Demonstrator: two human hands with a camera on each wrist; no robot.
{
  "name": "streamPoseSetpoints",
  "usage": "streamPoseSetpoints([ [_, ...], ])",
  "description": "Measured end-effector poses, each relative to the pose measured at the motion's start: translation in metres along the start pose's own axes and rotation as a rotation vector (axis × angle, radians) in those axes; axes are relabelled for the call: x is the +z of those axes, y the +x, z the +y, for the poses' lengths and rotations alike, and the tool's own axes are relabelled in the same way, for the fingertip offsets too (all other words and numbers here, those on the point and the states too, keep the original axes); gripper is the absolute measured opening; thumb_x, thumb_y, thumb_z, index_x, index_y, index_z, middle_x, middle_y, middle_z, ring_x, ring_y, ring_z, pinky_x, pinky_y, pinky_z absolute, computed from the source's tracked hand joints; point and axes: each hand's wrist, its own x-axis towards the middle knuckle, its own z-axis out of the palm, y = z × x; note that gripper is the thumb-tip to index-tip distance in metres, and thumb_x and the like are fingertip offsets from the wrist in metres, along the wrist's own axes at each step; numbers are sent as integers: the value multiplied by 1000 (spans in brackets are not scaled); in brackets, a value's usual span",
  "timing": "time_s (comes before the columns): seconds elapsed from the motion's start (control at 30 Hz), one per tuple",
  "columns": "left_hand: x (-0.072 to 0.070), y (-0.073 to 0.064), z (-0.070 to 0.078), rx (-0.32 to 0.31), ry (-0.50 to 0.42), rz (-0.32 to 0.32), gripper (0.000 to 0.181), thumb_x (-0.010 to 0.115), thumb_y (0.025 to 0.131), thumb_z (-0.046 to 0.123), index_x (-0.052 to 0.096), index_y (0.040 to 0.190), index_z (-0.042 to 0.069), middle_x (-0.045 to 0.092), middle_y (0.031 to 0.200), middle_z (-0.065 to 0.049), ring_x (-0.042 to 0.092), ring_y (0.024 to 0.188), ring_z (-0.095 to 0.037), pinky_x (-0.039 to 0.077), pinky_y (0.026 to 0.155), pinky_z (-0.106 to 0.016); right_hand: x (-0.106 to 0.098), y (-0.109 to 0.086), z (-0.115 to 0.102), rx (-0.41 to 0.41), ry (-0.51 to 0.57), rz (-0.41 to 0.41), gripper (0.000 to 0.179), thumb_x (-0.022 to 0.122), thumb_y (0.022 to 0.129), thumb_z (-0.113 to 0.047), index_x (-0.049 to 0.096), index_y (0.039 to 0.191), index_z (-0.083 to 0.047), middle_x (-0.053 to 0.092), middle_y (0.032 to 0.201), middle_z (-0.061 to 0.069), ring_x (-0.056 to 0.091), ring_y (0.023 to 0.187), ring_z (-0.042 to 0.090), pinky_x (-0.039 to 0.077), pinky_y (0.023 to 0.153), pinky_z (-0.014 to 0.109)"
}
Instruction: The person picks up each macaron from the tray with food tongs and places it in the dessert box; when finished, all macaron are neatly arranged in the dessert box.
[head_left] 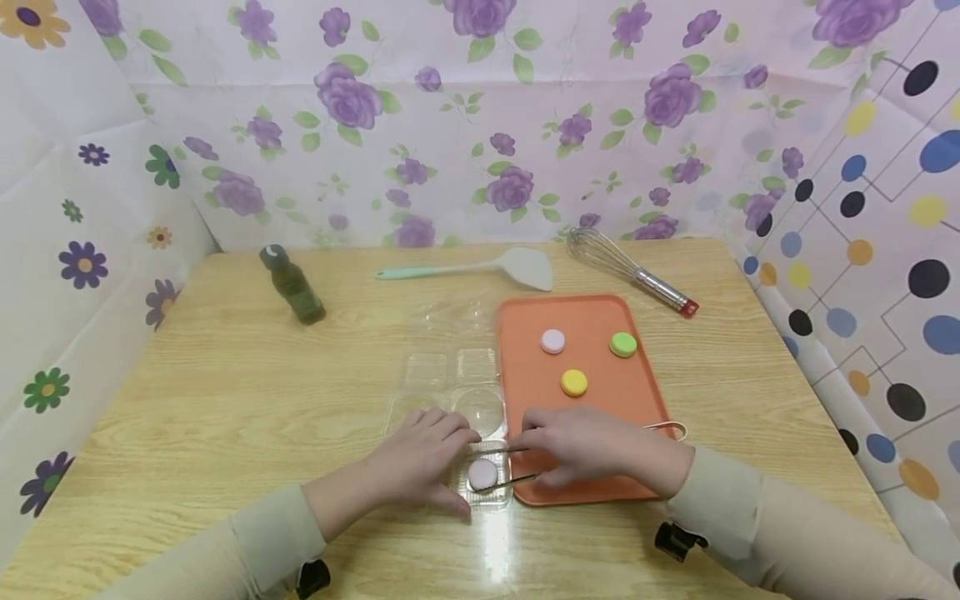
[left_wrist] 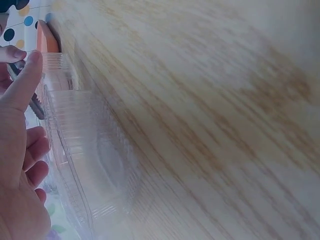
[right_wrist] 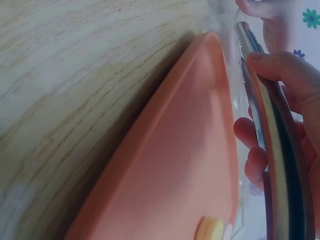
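My right hand (head_left: 581, 446) grips metal tongs (right_wrist: 280, 145), thumb on one arm and fingers round the other. The tongs' tips reach over the near compartment of a clear plastic container (head_left: 426, 372), one on either side of a pale lilac macaron (head_left: 483, 474). Whether the tips touch the macaron I cannot tell. My left hand (head_left: 420, 460) lies over the container's near left part, its fingers loosely bent and its thumb stretched toward the front corner. In the left wrist view, the container (left_wrist: 100, 160) stands beside the fingers. The left hand hides some of the compartments.
An orange tray (head_left: 536, 321) right of the container carries a pink macaron (head_left: 552, 341), a yellow macaron (head_left: 573, 382) and a green macaron (head_left: 622, 344). Behind lie a spatula (head_left: 525, 267) and a whisk (head_left: 630, 268). A dark bottle (head_left: 294, 286) lies at the back left.
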Motion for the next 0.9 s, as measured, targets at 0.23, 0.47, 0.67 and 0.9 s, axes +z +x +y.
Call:
streamPoseSetpoints([
  [0.23,-6,4,-2,-12,-21,-2,91,68,62,71,51,127,9,50,120,-1,44,108,-21,35,90,-38,-3,-16,10,51,79,7,44,71,80,-25,62,121,-14,49,97,-6,42,63,2,40,57,18],
  [0.47,-25,18,-13,-53,-34,-10,92,68,65,67,49,130,6,51,125,-7,44,114,-27,34,99,-45,-9,-34,21,91,53,57,42,72,81,-25,63,120,-13,50,100,-5,43,67,4,40,59,20],
  [0.67,-36,32,-28,-120,-50,-19,93,69,67,64,45,135,5,47,133,-12,40,122,-32,28,104,-52,-11,-46,31,138,33,85,43,72,81,-27,62,122,-15,50,106,-4,43,66,3,41,58,19],
  [0.9,-37,48,-50,-203,-76,-25,92,69,71,62,40,140,7,42,140,-13,35,127,-33,22,107,-54,-15,-54,42,165,12,131,45,72,81,-26,61,123,-15,51,106,-2,45,67,5,42,58,22],
])
